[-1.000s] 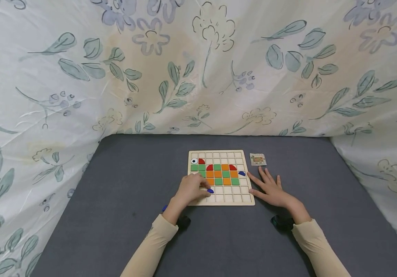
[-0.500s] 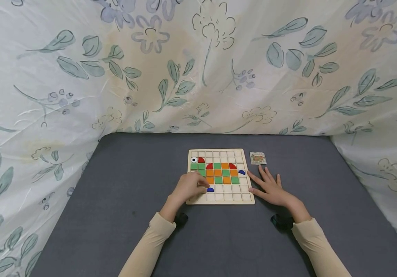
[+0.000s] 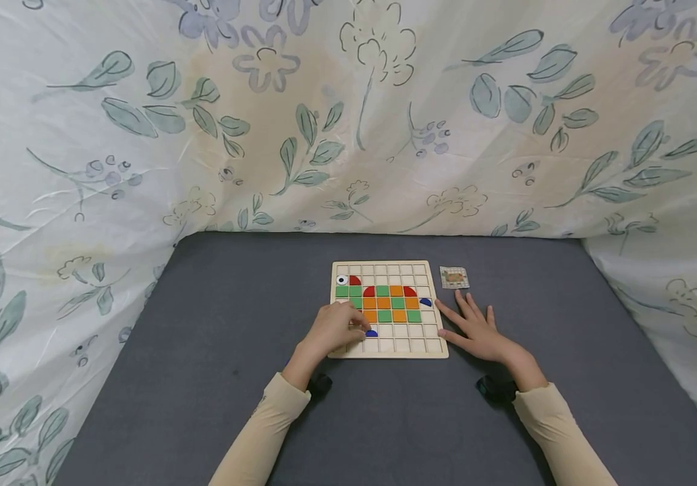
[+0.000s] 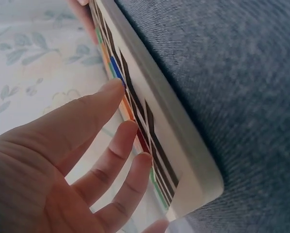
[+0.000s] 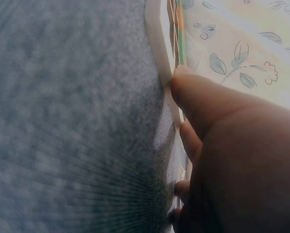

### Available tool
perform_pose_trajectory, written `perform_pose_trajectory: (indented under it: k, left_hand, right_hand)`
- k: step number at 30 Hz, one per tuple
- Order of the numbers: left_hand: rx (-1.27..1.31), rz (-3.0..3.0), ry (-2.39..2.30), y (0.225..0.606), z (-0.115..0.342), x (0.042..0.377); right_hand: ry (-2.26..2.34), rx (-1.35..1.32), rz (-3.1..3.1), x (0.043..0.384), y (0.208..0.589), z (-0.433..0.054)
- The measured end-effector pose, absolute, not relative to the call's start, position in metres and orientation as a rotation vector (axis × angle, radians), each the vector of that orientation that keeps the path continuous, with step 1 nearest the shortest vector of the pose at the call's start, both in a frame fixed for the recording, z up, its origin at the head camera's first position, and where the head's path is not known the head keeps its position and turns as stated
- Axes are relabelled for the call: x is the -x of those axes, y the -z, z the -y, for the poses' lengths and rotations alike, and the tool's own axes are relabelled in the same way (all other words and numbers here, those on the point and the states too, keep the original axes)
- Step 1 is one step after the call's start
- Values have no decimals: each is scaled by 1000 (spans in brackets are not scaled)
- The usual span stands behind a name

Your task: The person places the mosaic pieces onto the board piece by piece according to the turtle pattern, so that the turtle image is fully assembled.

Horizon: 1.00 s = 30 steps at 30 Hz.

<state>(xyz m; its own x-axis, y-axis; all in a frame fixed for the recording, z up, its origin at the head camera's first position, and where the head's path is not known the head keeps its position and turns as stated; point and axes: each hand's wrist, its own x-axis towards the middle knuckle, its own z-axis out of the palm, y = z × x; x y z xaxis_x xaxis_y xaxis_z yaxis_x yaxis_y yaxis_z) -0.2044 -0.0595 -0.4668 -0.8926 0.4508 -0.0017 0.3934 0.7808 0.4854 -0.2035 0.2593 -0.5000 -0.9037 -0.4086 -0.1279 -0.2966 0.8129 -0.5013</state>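
A wooden grid board (image 3: 405,347) lies on the table, partly filled with green, orange and red tiles. A blue half-round tile (image 3: 371,333) sits in a cell near the board's front left. My left hand (image 3: 336,327) is over the board's left part and hides some cells. In the left wrist view its thumb tip touches the blue tile (image 4: 117,69), and its loosely bent fingertips rest by a red tile (image 4: 142,140). My right hand (image 3: 476,334) lies spread at the board's right edge, thumb and index finger touching the rim.
A small pattern card (image 3: 454,277) lies right of the board, just beyond my right fingertips. Another blue half-round tile (image 3: 425,302) sits in the right column. A round eye tile (image 3: 342,280) is at the upper left. Floral cloth (image 3: 384,135) hangs behind the grey table (image 3: 202,405).
The blue half-round tile, earlier tilted at my left thumb, now lies flatter in its cell. My left hand has shifted slightly left. The right hand stays still.
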Motion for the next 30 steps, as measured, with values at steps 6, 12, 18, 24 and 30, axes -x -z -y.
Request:
perform_pose_trajectory:
  k: [6,12,18,24,30]
  left_hand:
    - [-692,-2850,-741,461,65,201]
    - [-619,-2868,-734,458,75,197]
    - [-598,-2891,-720,458,93,190]
    - [-635,-2897,-676,456,116,184]
    - [-605,-2906,-668,453,137,177]
  right_hand:
    - [712,560,-2775,202,500,-259]
    - [741,564,-2786,200,500,-258]
    - [724,553,-2783,201,499,-258]
    - [727,547,-2773,203,498,-258]
    - [721,537,-2771,202,500,-259]
